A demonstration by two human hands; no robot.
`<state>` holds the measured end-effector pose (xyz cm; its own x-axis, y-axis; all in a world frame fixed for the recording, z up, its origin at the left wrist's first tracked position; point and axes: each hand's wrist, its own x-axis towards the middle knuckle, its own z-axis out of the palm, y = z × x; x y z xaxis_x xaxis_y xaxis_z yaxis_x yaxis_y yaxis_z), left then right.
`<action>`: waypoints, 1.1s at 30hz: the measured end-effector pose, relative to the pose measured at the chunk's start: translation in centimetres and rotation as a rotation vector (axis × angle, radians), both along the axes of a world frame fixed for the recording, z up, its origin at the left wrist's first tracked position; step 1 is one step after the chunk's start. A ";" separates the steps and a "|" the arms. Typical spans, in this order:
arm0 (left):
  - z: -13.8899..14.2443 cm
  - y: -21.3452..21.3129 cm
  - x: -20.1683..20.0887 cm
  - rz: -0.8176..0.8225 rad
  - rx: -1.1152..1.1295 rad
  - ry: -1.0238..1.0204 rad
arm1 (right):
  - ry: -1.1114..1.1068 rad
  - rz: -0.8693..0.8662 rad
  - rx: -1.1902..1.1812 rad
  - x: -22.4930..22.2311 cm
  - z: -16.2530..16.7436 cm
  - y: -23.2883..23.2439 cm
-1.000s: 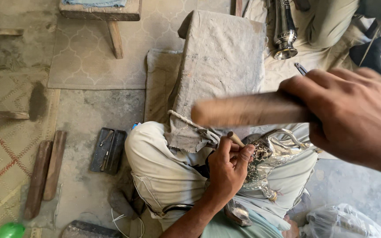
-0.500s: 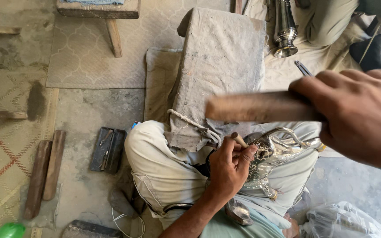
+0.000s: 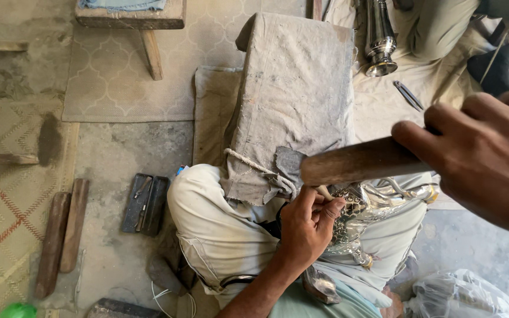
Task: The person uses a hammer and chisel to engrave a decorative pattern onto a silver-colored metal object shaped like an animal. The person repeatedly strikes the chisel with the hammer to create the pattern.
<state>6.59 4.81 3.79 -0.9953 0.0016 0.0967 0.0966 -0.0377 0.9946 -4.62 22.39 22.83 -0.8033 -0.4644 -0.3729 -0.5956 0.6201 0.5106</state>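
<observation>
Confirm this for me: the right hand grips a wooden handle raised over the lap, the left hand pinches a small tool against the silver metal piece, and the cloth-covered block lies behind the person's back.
One detail is wrong. The cloth-covered block lies in front of the person, past the knees, not behind the back; the head view shows it. The right hand does grip the wooden handle, and the left hand pinches a tool against the silver metal piece.

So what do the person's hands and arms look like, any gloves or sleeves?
Both hands are bare: no gloves, rings or watch show. The left hand leads to a bare forearm with no sleeve in view. The right hand fills the frame's right edge; its arm is out of view.
</observation>
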 end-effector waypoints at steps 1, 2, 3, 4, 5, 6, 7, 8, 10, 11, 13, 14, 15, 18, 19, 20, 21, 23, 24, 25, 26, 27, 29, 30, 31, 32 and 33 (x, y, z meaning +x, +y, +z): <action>0.0 0.0 0.0 -0.001 0.021 0.014 | 0.041 0.024 -0.142 0.0 0.1 0.0; -0.1 0.1 0.0 0.000 0.043 0.026 | 0.078 0.052 -0.283 0.1 0.2 -0.1; -0.2 0.1 -0.1 -0.002 0.041 0.040 | 0.038 -0.010 -0.164 0.1 0.1 -0.1; -0.3 0.1 -0.2 -0.003 0.038 0.053 | -0.004 -0.070 -0.045 0.1 0.1 -0.2; -0.3 0.1 -0.2 -0.004 0.035 0.064 | -0.046 -0.128 0.074 0.1 0.0 -0.2; -0.4 0.1 -0.1 -0.006 0.030 0.060 | 0.005 -0.034 -0.070 0.2 -0.2 -0.1; -0.4 0.1 -0.2 -0.010 0.027 0.058 | 0.059 0.060 -0.212 0.1 -0.3 -0.1; -0.4 0.1 -0.2 -0.012 0.025 0.055 | 0.113 0.155 -0.352 0.1 -0.5 0.1; -0.5 0.0 -0.3 -0.015 0.033 0.078 | 0.051 -0.045 -0.257 0.3 -0.8 0.3; -0.5 0.0 -0.3 -0.014 0.036 0.088 | 0.020 -0.143 -0.210 0.4 -0.9 0.5; -0.5 -0.1 -0.3 -0.012 0.008 0.080 | 0.061 -0.002 -0.181 0.6 -1.0 0.6; -0.5 -0.1 -0.4 -0.012 -0.003 0.077 | 0.082 0.068 -0.165 0.7 -0.9 0.7; -0.5 -0.1 -0.4 -0.018 -0.008 0.067 | 0.063 -0.014 -0.227 0.7 -0.8 0.7; -0.5 -0.2 -0.5 -0.025 -0.019 0.056 | 0.014 -0.143 -0.253 0.9 -0.6 0.4; -0.6 -0.2 -0.5 -0.023 -0.016 0.069 | 0.009 -0.113 -0.151 1.0 -0.3 0.5; -0.6 -0.2 -0.6 -0.023 -0.011 0.084 | 0.021 -0.098 -0.175 1.1 -0.3 0.5; -0.7 -0.2 -0.6 -0.022 0.007 0.095 | 0.033 -0.083 -0.198 1.2 -0.2 0.5; -0.7 -0.2 -0.6 -0.022 0.041 0.113 | 0.087 -0.083 -0.497 1.3 -0.2 0.5; -0.7 -0.3 -0.6 -0.022 0.021 0.097 | 0.056 -0.086 -0.373 1.4 -0.3 0.4; -0.8 -0.3 -0.7 -0.021 0.000 0.083 | 0.027 -0.088 -0.250 1.4 -0.4 0.4; -0.8 -0.3 -0.7 -0.023 -0.019 0.069 | 0.025 -0.085 -0.250 1.4 -0.4 0.3; -0.9 -0.3 -0.7 -0.032 -0.013 0.067 | 0.023 -0.081 -0.251 1.4 -0.5 0.3; -1.0 -0.4 -0.7 -0.041 0.002 0.072 | 0.078 -0.047 -0.501 1.3 -0.5 0.1; -1.1 -0.4 -0.6 -0.033 -0.032 0.069 | 0.029 -0.078 -0.333 1.2 -0.3 0.0; -1.2 -0.4 -0.6 -0.023 -0.065 0.070 | -0.014 -0.107 -0.163 1.1 -0.1 0.0; -1.3 -0.3 -0.6 -0.009 -0.095 0.071 | -0.017 -0.099 -0.141 1.0 0.1 0.0; -1.5 -0.3 -0.9 0.036 -0.046 0.073 | -0.020 -0.092 -0.119 0.9 0.2 0.2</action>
<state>5.69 4.52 2.25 -0.9852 -0.0277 0.1693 0.1690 0.0129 0.9855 -3.76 22.54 23.06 -0.8372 -0.4314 -0.3361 -0.5431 0.7277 0.4189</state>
